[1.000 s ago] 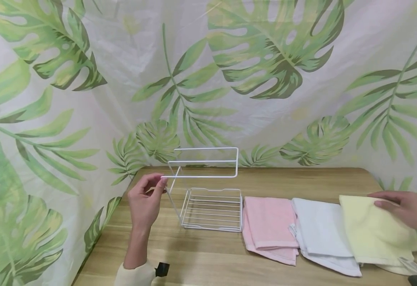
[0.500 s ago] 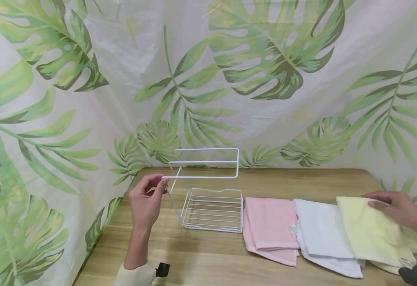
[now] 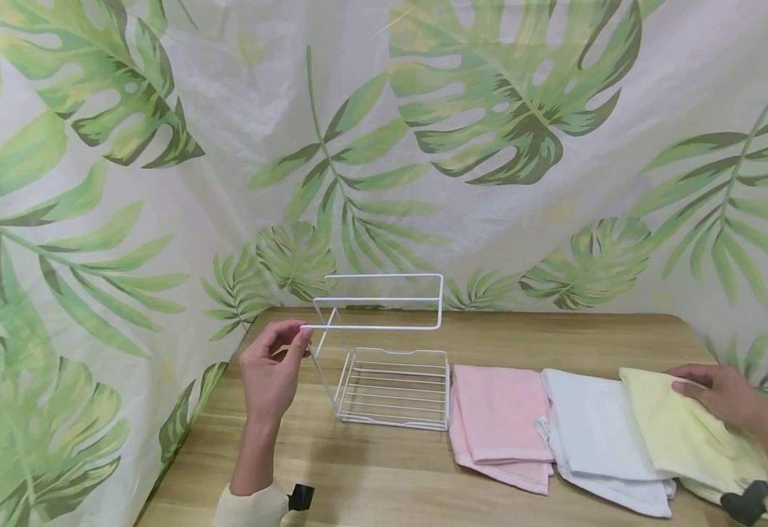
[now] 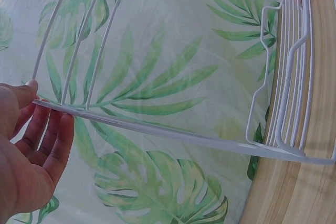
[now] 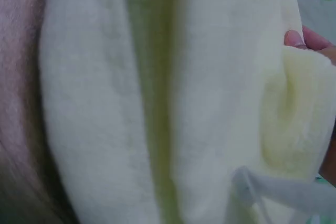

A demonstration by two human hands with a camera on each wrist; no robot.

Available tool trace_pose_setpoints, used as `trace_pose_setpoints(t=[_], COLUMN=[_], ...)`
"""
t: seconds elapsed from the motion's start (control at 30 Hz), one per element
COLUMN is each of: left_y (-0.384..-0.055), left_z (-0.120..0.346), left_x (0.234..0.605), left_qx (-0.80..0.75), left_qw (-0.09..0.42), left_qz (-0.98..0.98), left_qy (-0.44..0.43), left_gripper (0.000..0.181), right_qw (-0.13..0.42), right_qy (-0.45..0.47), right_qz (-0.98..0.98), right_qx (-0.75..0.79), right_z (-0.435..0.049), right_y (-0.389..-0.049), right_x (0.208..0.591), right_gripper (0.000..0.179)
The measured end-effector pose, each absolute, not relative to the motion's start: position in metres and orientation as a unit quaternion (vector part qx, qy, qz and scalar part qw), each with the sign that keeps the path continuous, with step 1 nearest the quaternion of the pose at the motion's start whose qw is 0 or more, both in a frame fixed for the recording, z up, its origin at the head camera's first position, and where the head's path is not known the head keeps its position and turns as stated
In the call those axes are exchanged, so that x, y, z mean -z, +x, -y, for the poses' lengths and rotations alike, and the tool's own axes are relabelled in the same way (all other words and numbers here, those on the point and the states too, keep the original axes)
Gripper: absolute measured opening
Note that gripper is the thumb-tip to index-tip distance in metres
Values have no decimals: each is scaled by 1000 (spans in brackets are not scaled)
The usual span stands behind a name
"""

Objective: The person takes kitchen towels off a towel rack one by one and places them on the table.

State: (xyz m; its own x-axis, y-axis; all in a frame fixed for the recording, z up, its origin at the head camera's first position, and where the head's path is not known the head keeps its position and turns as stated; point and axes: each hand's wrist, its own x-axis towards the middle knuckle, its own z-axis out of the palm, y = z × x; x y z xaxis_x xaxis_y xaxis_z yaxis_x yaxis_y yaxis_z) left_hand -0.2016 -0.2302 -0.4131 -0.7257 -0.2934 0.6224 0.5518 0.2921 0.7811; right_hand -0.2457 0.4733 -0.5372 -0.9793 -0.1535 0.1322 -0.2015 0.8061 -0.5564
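A white wire rack (image 3: 373, 327) stands on the left half of the table, with an open upper frame above a slatted base. My left hand (image 3: 271, 377) pinches its upper left front corner between thumb and fingers; the left wrist view shows the same grip on the rail (image 4: 173, 134). At the far right, my right hand (image 3: 720, 399) pinches the upper edge of a folded yellow towel (image 3: 667, 432). That towel fills most of the right wrist view, with fingertips (image 5: 295, 39) at its edge. Between them lie a pink towel (image 3: 498, 413) and a white towel (image 3: 597, 421), both folded.
The wood-grain table (image 3: 370, 476) ends in rounded back corners. Behind it and along the left hangs a leaf-patterned curtain (image 3: 370, 132). The pink towel lies right beside the rack base, and the yellow towel overlaps the white one's right side.
My right hand has shifted slightly left and down with the yellow towel, whose right part now bunches up. My left hand keeps its hold on the rack.
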Motion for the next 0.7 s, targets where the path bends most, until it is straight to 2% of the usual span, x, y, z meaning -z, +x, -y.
trace_pose_setpoints(t=[0.17,0.43,0.7], left_y=[-202,-207,-205], left_z=[230,229,236], left_x=[413,415,413], left_qx=[587,589,583], left_qw=[361,351,360], left_qz=[719,723,724], left_qy=[-88,-88,-84], left_gripper=[10,13,17], right_qw=[41,77,107], right_qy=[94,106,95], right_qz=[949,955,969], right_qx=[-299,-266,-202], right_z=[-473,-481,-474], right_y=[-247,-239,-206], right_x=[542,530,500], right_gripper=[28,28,46])
